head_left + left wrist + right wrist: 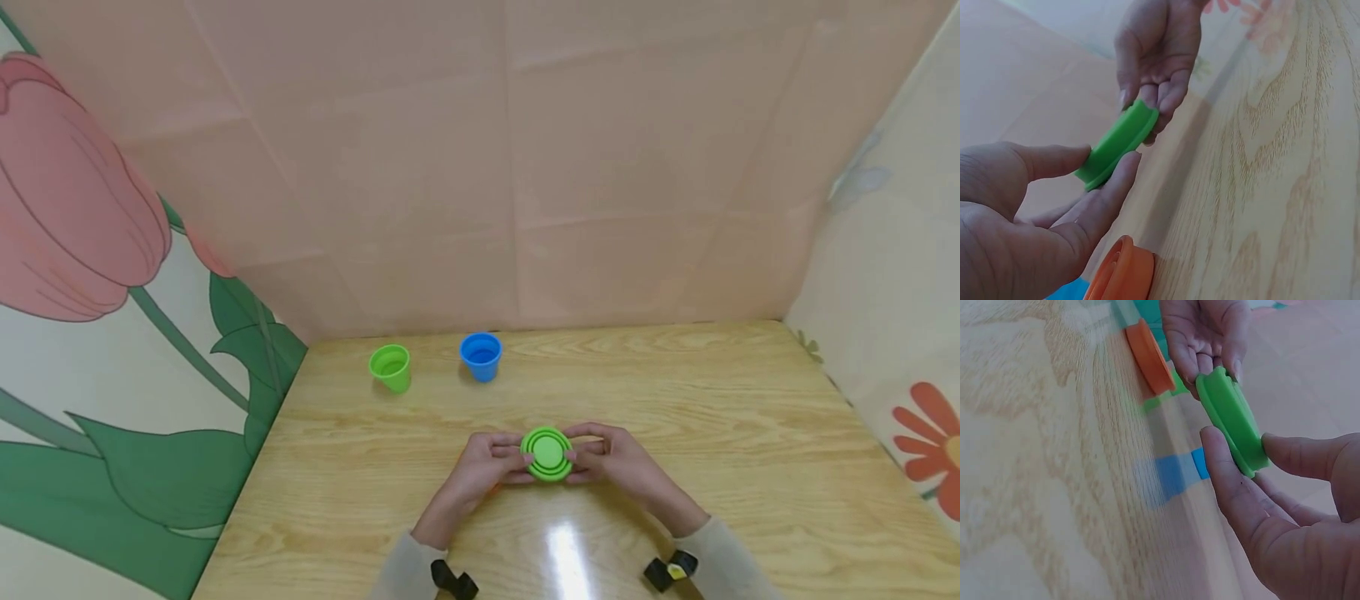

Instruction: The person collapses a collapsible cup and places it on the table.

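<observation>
A green collapsible cup, pressed flat into a disc of rings, is held above the table between both hands. My left hand pinches its left edge, thumb on the upper face and fingers beneath. On the opposite edge, my right hand pinches it in the same way. Seen from the side in the left wrist view, the flat cup is tilted and clear of the wood. An orange collapsed cup rests on the table near the left hand, which mostly covers it in the head view.
Farther back on the wooden table stand an opened green cup and, to its right, an opened blue cup. A pinkish cloth backdrop rises behind the table. Flower-printed walls flank both sides.
</observation>
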`<action>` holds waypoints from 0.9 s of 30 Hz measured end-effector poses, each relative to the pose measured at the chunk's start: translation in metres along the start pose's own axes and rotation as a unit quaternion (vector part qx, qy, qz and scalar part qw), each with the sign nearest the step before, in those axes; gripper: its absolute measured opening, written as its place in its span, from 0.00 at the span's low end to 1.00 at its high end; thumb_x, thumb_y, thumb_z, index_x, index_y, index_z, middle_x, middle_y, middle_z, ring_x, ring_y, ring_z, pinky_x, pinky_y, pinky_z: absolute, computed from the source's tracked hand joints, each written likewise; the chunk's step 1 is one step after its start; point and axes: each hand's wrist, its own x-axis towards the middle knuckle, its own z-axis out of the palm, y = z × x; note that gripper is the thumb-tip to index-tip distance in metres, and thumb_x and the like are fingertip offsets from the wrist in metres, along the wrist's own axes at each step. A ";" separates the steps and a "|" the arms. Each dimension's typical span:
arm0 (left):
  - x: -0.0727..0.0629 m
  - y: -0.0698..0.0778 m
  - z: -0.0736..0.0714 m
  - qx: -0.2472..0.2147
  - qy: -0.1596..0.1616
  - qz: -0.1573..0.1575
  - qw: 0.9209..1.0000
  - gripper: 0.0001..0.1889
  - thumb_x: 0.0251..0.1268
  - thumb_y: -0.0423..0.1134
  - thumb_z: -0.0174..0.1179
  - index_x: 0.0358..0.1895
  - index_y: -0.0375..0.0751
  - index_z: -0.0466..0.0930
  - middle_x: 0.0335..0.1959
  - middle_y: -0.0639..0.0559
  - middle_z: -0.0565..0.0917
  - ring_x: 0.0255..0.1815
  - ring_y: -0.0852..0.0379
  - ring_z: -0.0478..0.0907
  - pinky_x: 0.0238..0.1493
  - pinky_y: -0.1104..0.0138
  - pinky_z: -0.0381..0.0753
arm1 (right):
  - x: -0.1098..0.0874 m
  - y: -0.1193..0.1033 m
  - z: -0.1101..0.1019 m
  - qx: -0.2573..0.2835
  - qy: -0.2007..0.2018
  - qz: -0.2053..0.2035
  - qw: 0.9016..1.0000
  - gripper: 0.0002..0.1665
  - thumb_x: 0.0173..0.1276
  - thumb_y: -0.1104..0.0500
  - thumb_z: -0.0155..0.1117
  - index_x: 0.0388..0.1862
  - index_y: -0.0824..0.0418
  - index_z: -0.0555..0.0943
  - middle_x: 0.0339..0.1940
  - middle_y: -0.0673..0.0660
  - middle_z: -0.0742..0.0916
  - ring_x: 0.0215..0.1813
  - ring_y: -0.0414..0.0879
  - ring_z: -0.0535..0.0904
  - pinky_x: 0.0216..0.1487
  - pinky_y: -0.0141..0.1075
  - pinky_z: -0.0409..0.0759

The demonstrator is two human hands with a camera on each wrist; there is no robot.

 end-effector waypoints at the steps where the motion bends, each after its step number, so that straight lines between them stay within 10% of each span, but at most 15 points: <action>1: 0.000 0.000 0.000 -0.002 0.002 0.000 1.000 0.19 0.69 0.26 0.66 0.60 0.23 0.81 0.52 0.30 0.89 0.49 0.44 0.91 0.52 0.59 0.93 | 0.000 0.000 0.000 0.001 -0.001 0.000 1.000 0.33 0.75 0.64 0.67 0.73 0.76 0.68 0.51 0.70 0.91 0.49 0.55 0.92 0.55 0.51 0.91; 13: -0.001 0.003 0.001 -0.009 0.000 -0.003 1.000 0.19 0.70 0.26 0.65 0.61 0.21 0.79 0.51 0.30 0.89 0.48 0.44 0.91 0.51 0.58 0.93 | -0.003 -0.004 0.001 -0.070 0.021 -0.011 0.997 0.37 0.71 0.56 0.74 0.73 0.67 0.73 0.58 0.67 0.89 0.55 0.49 0.89 0.55 0.40 0.91; 27: -0.003 0.003 -0.003 -0.064 -0.031 -0.040 0.997 0.16 0.74 0.28 0.62 0.60 0.24 0.81 0.53 0.32 0.89 0.53 0.43 0.90 0.56 0.57 0.91 | -0.004 -0.001 0.005 -0.119 -0.031 -0.077 0.989 0.48 0.63 0.58 0.81 0.79 0.61 0.69 0.76 0.68 0.76 0.72 0.65 0.79 0.62 0.33 0.87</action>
